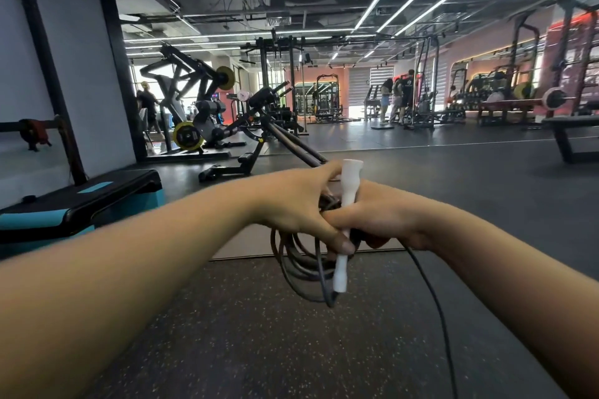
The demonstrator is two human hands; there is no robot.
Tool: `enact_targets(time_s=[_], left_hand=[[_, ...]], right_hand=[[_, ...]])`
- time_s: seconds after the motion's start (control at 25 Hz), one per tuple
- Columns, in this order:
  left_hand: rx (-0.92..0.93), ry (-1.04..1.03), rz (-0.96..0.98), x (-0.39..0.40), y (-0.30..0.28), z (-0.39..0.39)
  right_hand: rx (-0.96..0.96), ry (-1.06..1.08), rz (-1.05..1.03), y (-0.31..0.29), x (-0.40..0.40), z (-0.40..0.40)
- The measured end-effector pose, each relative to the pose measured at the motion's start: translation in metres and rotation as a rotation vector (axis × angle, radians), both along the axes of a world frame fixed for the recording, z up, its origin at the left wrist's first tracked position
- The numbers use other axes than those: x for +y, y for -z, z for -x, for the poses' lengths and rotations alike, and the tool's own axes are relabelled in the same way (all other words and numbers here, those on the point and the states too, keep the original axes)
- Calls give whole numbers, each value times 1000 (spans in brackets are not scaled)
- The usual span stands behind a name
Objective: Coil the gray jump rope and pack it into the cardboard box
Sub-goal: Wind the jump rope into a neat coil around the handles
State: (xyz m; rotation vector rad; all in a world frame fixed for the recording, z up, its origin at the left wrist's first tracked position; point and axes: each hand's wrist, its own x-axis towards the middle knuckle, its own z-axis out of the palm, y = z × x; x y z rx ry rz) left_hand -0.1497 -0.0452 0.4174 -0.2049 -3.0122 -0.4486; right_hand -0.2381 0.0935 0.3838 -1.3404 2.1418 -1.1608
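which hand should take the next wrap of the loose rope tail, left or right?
Probably right. The loose rope tail trails from under the right hand, on that side. The left hand grips the hanging coils and white handle, so it should keep holding.

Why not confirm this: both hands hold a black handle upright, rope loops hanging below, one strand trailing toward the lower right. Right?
Wrong colour. The head view shows the handle is white, not black. The left hand and right hand do hold it upright, with rope loops hanging below and a strand trailing lower right.
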Motion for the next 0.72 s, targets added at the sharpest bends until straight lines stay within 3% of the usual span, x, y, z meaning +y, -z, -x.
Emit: enact_targets(time_s=[0.2, 0.32, 0.52, 0.64, 0.72], left_hand=[[-211, 57, -350, 7, 7, -10], [-287, 9, -628, 17, 10, -22], [68, -123, -555, 23, 29, -7], [286, -121, -562, 14, 40, -4], [304, -105, -697, 9, 43, -8]], right_hand=[[-62, -108, -329, -17, 10, -2], [22, -187, -418, -23, 15, -9], [222, -85, -357, -17, 6, -4], [193, -92, -254, -17, 12, 2], [108, -40, -237, -21, 23, 10]])
